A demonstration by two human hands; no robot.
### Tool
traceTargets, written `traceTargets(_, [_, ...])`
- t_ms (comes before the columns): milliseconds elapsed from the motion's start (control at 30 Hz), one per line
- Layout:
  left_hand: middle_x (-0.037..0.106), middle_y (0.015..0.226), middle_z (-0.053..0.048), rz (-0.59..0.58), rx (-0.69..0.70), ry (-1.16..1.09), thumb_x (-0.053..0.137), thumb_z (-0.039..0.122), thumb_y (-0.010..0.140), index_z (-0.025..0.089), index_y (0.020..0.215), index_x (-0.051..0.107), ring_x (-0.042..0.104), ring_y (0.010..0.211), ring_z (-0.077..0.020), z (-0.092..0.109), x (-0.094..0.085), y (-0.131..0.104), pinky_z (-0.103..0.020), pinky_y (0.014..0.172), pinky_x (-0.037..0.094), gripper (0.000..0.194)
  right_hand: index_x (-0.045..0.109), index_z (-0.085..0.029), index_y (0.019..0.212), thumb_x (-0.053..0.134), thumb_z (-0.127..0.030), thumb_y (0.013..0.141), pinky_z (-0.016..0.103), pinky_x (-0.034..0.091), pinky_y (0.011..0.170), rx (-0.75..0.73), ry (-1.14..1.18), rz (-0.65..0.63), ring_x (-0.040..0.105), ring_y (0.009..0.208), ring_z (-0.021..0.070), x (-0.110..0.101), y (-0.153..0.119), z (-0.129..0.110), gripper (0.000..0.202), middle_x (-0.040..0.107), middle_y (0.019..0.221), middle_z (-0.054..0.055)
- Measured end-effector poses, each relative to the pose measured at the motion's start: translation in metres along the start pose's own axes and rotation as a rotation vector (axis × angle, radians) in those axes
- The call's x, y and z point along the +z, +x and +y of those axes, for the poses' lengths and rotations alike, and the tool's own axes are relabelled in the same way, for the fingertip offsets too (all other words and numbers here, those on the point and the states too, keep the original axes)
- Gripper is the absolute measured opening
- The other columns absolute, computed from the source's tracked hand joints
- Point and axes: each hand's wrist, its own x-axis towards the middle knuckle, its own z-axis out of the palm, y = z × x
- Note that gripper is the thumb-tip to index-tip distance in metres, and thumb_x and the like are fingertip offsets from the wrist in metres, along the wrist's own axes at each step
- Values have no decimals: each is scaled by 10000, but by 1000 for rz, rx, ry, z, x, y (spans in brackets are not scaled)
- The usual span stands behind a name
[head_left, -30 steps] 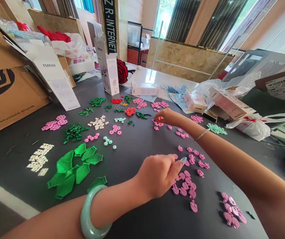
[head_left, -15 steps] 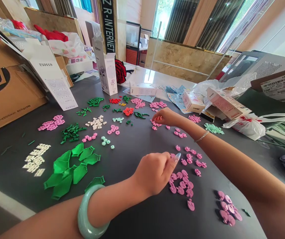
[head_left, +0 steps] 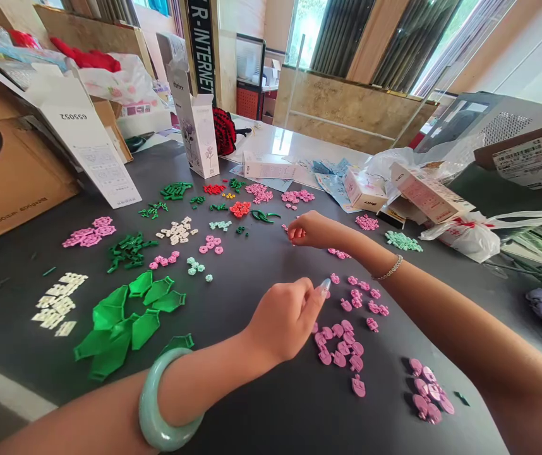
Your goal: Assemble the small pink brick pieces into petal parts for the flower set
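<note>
My left hand [head_left: 284, 319], a green bangle on its wrist, is held over the table with thumb and fingers pinched. Whatever lies between the fingertips is hidden. Below and beside it are pink rounded toy-brick pieces [head_left: 340, 359] and several small pink pieces [head_left: 356, 298]. Farther off, my right hand [head_left: 313, 229] reaches down to the tabletop, its fingers curled together over small pink parts mostly covered by the hand. Near its fingertips lie dark green stem-like pieces [head_left: 265, 217] and a red flower-shaped piece [head_left: 240, 209].
Large green leaf pieces [head_left: 145, 330], cream pieces [head_left: 60, 303] and dark green parts [head_left: 131, 251] lie on the left. Pink discs [head_left: 425, 388] are at near right, mint pieces [head_left: 402, 241] at far right. Boxes [head_left: 202, 142] and a cardboard carton [head_left: 19, 183] stand around the edges.
The view has shifted slightly. My right hand has moved a little nearer over the small pink pieces and covers more of them. My left hand stays pinched, almost in place.
</note>
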Motion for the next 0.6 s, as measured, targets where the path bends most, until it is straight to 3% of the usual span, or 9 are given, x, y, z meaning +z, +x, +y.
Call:
traceTargets(200, [366, 468, 77, 43, -23, -53, 321, 417, 925, 200, 720, 382, 382, 437, -106, 1, -1, 1, -234, 471, 300, 305, 653, -150, 697, 517, -150, 729, 221, 392, 558, 39, 204, 35, 509, 572, 89, -4, -22, -3, 140, 625, 640, -1])
traceTargets(367, [389, 446, 101, 133, -109, -188, 276, 494, 927, 213, 816, 321, 432, 419, -120, -5, -1, 6, -240, 461, 323, 306, 661, -164, 690, 632, -236, 712, 223, 446, 588, 82, 840, 36, 518, 586, 79, -9, -44, -13, 80, 605, 637, -13])
traceTargets(467, [417, 486, 77, 130, -58, -153, 262, 477, 934, 208, 775, 352, 444, 448, -115, -7, -2, 7, -244, 478, 341, 325, 670, -165, 702, 675, -229, 695, 222, 460, 588, 109, 1086, 31, 530, 576, 72, -8, -55, -23, 65, 614, 632, -17])
traceTargets(600, [472, 537, 46, 157, 14, -140, 265, 421, 948, 190, 758, 415, 475, 488, -109, -5, -3, 6, -239, 500, 373, 334, 677, -147, 706, 681, -193, 705, 203, 457, 566, 80, 1188, -18, 549, 566, 65, -6, -64, -37, 45, 629, 608, -18])
